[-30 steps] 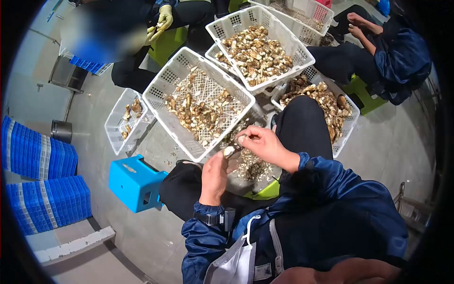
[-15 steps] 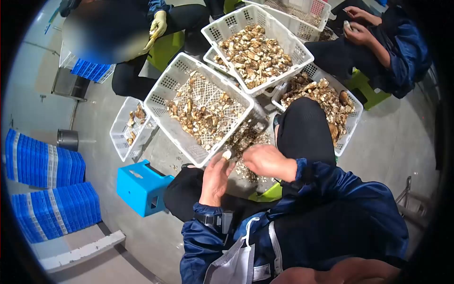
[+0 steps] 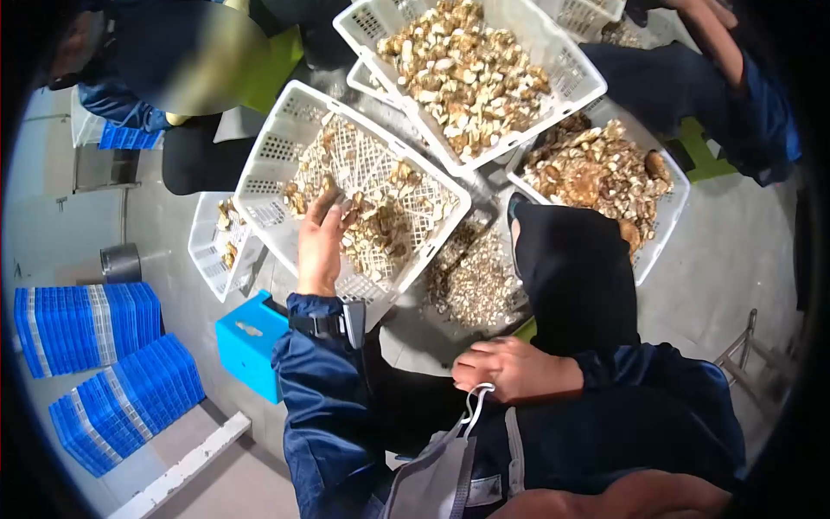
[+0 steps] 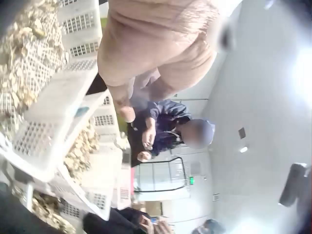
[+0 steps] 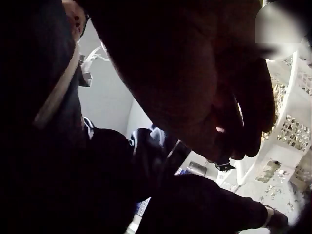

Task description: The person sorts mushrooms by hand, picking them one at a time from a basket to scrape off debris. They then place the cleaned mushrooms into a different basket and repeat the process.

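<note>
- Left hand [image 3: 320, 251]: I see it palm down with fingers slightly apart, their tips among brown-and-cream mushroom-like pieces [image 3: 376, 229]; whether it pinches one, I cannot tell.
- Right hand [image 3: 516, 370]: its fingers are curled in front of the torso. On my right wrist feed a thin pale edge glints between them, but it is too dark for me to tell what, if anything, they grip.
- Those pieces lie scattered over the lattice floor of a white perforated plastic crate [image 3: 262, 164], the one that the left hand is over.
- Just beyond it, I see a second white plastic crate, tilted [image 3: 575, 82], heaped with similar pieces.
- To the right, partly behind a bent black-trousered knee [image 3: 579, 259], stands a third white crate [image 3: 673, 221], filled with pieces and larger brown ones.
- Small pale trimmings [image 3: 471, 290] cover the grey floor between knee and first crate.
- Near the right hand hangs a grey face mask with white loops [image 3: 428, 480].
- Leftward I get a bright blue plastic stool [image 3: 251, 337], a small white crate [image 3: 205, 238] and stacked blue plastic trays [image 3: 86, 324].
- My left wrist feed shows a person in a blue cap [image 4: 168, 124], seated beyond the crates.
</note>
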